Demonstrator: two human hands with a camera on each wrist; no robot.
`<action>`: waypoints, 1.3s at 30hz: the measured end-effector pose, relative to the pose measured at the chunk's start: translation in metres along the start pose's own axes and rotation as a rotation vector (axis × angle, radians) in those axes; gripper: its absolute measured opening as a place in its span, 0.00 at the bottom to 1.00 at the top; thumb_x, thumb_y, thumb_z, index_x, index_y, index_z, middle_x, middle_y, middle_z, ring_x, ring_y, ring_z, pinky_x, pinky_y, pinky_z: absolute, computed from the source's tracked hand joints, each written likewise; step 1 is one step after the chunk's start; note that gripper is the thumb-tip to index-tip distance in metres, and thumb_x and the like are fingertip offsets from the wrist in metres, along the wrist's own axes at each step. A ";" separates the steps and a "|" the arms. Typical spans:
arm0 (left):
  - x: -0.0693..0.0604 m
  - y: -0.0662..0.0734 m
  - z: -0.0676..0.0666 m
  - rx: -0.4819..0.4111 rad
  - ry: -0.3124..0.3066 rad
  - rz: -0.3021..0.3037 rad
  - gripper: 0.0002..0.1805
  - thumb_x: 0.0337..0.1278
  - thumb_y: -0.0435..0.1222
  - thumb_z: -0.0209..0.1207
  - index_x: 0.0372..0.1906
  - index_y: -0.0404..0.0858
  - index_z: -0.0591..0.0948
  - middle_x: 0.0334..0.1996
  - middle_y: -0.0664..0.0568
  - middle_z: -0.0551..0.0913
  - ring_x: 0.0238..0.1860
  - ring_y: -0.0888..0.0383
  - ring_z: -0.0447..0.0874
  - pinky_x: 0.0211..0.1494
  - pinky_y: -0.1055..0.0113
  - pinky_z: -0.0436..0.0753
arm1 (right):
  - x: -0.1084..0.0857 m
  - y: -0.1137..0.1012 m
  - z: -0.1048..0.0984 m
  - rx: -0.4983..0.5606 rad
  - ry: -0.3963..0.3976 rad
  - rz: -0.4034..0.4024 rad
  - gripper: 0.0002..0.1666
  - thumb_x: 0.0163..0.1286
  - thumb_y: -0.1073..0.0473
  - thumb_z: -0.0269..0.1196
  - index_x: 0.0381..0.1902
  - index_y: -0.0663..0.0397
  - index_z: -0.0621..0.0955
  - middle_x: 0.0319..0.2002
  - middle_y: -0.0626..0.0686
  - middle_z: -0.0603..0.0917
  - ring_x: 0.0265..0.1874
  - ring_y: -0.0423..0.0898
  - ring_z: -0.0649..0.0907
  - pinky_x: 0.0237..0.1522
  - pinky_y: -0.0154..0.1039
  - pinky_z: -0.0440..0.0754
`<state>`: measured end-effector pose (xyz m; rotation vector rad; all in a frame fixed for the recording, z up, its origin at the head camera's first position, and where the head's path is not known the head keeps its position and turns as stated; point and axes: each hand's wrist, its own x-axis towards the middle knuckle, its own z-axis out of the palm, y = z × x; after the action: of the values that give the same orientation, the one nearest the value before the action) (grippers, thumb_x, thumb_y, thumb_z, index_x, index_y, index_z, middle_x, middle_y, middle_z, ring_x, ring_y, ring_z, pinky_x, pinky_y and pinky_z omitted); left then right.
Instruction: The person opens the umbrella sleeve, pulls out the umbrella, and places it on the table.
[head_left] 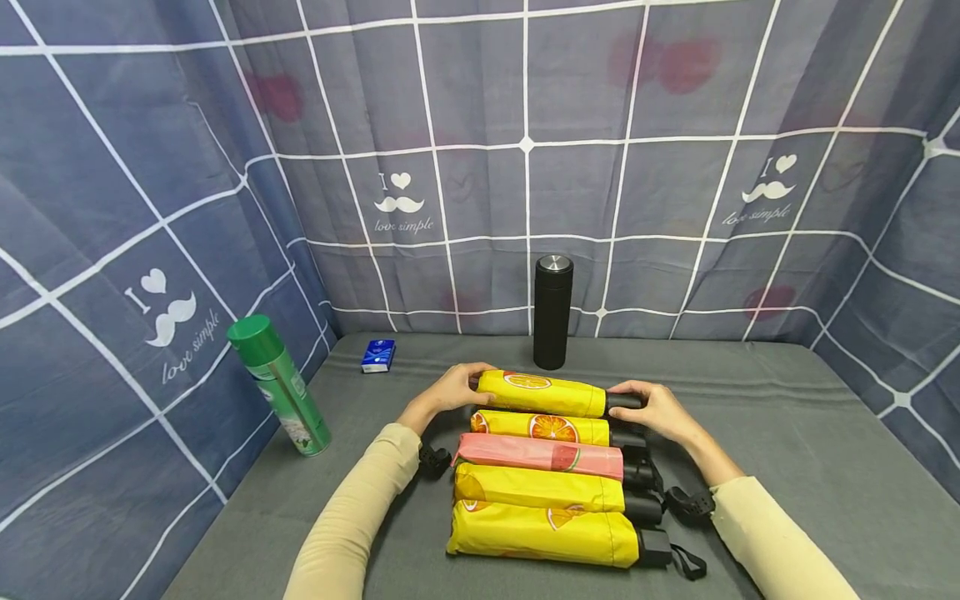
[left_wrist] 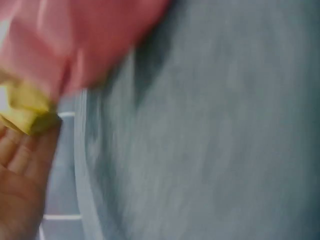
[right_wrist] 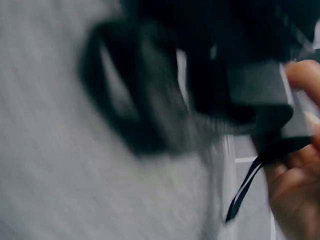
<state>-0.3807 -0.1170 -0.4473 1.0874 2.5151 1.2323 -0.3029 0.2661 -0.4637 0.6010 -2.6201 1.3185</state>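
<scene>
Several folded umbrellas in printed sleeves lie in a stack of rows, black handles to the right. Farthest back is a yellow umbrella (head_left: 543,393) with an orange-slice print. My left hand (head_left: 453,388) holds its left end, fingers behind and thumb in front. On its black handle, my right hand (head_left: 660,410) has a grip. Nearer me lie a second yellow umbrella (head_left: 573,428), a pink umbrella (head_left: 525,452) with a watermelon print, and two more yellow ones, the nearest umbrella (head_left: 540,533) having a wrist loop (head_left: 690,564). Both wrist views are blurred.
A black thermos (head_left: 552,317) stands upright behind the umbrellas. At the left are a green spray can (head_left: 281,387), which looks tilted, and a small blue box (head_left: 378,356). Checked curtains (head_left: 480,192) enclose the grey cloth surface (head_left: 787,433).
</scene>
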 end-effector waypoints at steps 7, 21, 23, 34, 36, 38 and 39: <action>0.004 0.018 -0.014 -0.166 0.060 0.026 0.27 0.54 0.27 0.63 0.60 0.28 0.71 0.47 0.40 0.78 0.42 0.53 0.77 0.45 0.65 0.79 | 0.013 -0.015 -0.014 0.108 0.014 -0.021 0.22 0.57 0.60 0.71 0.49 0.61 0.81 0.37 0.57 0.83 0.25 0.39 0.78 0.27 0.32 0.77; -0.010 0.064 -0.025 -0.412 0.121 0.087 0.26 0.56 0.21 0.59 0.61 0.23 0.68 0.51 0.37 0.76 0.43 0.56 0.78 0.47 0.63 0.80 | 0.014 -0.035 -0.023 0.214 0.057 0.051 0.29 0.57 0.55 0.71 0.55 0.60 0.78 0.42 0.49 0.83 0.34 0.39 0.79 0.35 0.33 0.78; -0.008 0.059 -0.025 -0.410 0.111 0.084 0.27 0.56 0.21 0.58 0.62 0.24 0.68 0.52 0.37 0.75 0.45 0.56 0.77 0.48 0.63 0.79 | 0.013 -0.037 -0.026 0.222 0.065 0.056 0.29 0.57 0.55 0.71 0.55 0.60 0.78 0.42 0.47 0.82 0.33 0.39 0.77 0.32 0.34 0.76; -0.012 0.044 -0.030 -0.471 0.108 0.136 0.29 0.55 0.25 0.61 0.64 0.29 0.68 0.55 0.37 0.75 0.51 0.51 0.78 0.49 0.59 0.79 | 0.012 -0.055 -0.035 0.278 0.106 -0.005 0.26 0.59 0.64 0.68 0.55 0.66 0.76 0.43 0.45 0.82 0.35 0.39 0.80 0.33 0.33 0.78; -0.014 0.043 -0.033 -0.489 0.121 0.134 0.29 0.56 0.25 0.62 0.64 0.29 0.68 0.54 0.37 0.75 0.50 0.52 0.78 0.48 0.58 0.79 | 0.011 -0.065 -0.038 0.252 0.116 -0.013 0.26 0.59 0.65 0.68 0.55 0.66 0.77 0.43 0.44 0.81 0.33 0.38 0.78 0.30 0.32 0.76; -0.017 0.042 -0.036 -0.497 0.135 0.133 0.29 0.56 0.26 0.61 0.64 0.29 0.68 0.53 0.38 0.76 0.49 0.52 0.79 0.48 0.58 0.79 | 0.008 -0.075 -0.041 0.214 0.133 -0.014 0.25 0.59 0.64 0.68 0.54 0.67 0.77 0.43 0.43 0.79 0.32 0.38 0.75 0.29 0.31 0.74; -0.018 0.041 -0.038 -0.502 0.142 0.133 0.29 0.56 0.26 0.61 0.64 0.29 0.68 0.53 0.38 0.76 0.49 0.52 0.79 0.48 0.58 0.79 | 0.007 -0.077 -0.043 0.209 0.137 -0.014 0.25 0.59 0.64 0.68 0.54 0.67 0.77 0.43 0.42 0.79 0.32 0.38 0.75 0.29 0.31 0.74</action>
<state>-0.3607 -0.1359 -0.3955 1.0750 2.0596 1.9001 -0.2794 0.2572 -0.3787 0.5343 -2.3848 1.5825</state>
